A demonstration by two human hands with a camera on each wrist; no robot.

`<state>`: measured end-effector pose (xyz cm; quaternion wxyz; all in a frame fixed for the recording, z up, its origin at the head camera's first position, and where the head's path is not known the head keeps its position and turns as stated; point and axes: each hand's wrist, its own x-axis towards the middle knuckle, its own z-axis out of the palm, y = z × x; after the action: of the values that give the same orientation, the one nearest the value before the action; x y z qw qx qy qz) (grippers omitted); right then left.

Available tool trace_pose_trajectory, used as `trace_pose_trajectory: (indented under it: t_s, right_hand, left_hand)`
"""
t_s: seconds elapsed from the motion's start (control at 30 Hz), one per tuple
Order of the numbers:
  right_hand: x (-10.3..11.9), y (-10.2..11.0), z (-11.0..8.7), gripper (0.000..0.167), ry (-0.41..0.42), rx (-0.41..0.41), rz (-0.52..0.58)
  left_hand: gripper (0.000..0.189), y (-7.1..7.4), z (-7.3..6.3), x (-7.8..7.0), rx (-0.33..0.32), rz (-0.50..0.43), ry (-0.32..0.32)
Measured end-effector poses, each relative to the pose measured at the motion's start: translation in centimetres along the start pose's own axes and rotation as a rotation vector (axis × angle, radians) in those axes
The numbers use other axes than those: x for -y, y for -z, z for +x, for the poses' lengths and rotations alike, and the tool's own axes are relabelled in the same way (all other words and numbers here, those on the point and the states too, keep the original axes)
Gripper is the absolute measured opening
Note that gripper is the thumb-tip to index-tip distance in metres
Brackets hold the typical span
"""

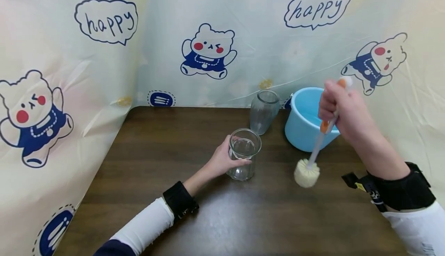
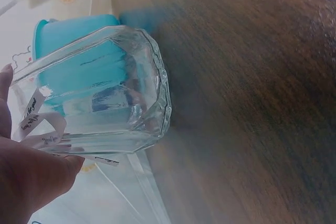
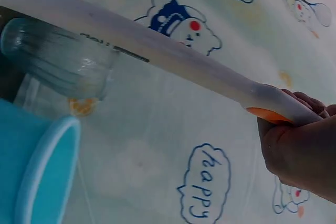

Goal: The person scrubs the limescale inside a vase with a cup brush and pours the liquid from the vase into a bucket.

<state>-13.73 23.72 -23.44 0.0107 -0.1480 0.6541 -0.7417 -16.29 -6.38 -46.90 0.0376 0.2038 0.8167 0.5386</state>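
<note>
My left hand grips a clear glass vase around its side, the thumb along the front. The vase has a wide round mouth, and a printed ribbon is tied round it in the left wrist view. My right hand holds a cleaning brush by its white and orange handle, raised on the right. The brush's cream round head points down, in front of the bucket and apart from the vase.
A light blue bucket stands at the back right of the dark wooden table. Left of it, behind the held vase, is a second glass vase. A printed cloth hangs behind and along the sides.
</note>
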Motion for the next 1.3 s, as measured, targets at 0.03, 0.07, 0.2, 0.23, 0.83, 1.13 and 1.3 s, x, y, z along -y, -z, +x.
trace_pose_trajectory:
  t_s: [0.03, 0.07, 0.2, 0.23, 0.83, 1.13, 1.3]
  right_hand:
    - [-0.6, 0.6, 0.0, 0.044, -0.051, 0.011, -0.026]
    - [-1.2, 1.2, 0.1, 0.041, -0.106, 0.019, -0.057]
    - [-3.4, 2.9, 0.3, 0.027, -0.263, 0.069, -0.312]
    - [-4.0, 3.1, 0.3, 0.026, -0.281, 0.092, -0.391]
    - [-15.1, 4.3, 1.4, 0.031, -0.503, 0.279, -0.914]
    - [-19.6, 4.2, -0.2, 0.027, -0.447, 0.244, -1.169]
    - [-21.5, 4.1, -0.7, 0.027, -0.421, 0.274, -1.236]
  left_hand:
    - [0.084, -0.1, -0.1, 0.0, 0.002, -0.004, 0.001]
    - [0.084, -0.2, -0.1, 0.0, 0.003, -0.006, 0.003]
    - [0.083, -0.3, -0.1, 0.0, -0.01, -0.008, 0.01]
    - [0.083, -0.3, -0.1, -0.1, -0.012, -0.006, 0.012]
    - [0.083, 0.0, -0.2, -0.3, -0.002, 0.02, 0.012]
    - [0.083, -0.2, -0.4, -0.3, 0.002, 0.009, 0.016]
    - [0.083, -0.2, -0.3, -0.2, -0.009, 0.007, 0.008]
